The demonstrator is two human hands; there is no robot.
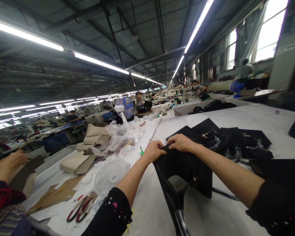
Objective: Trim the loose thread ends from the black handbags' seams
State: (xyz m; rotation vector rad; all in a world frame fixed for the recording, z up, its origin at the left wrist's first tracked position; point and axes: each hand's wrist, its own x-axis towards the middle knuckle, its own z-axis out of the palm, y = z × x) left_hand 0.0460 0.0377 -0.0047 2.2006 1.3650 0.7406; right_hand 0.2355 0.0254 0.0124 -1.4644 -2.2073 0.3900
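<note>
Both hands at work on one black bag over the middle of the white table, toward its near edge, which is out of frame. Left hand pinching the bag's top rim, thumb against fingers; right hand pinching the same rim just beside it. Strap hanging below, glossy where it catches light; whether the bag's base touches the table, cannot tell. Beyond the right forearm, toward the table's far edge: a spread of black pieces, overlapping, with gold-coloured fittings. On the table's left side: small white fan near the left forearm, scissors nearer the near left corner, torn cardboard by the left edge, beige pieces farther up, clear plastic heaped beside them. A co-worker's hand beyond the left edge.
</note>
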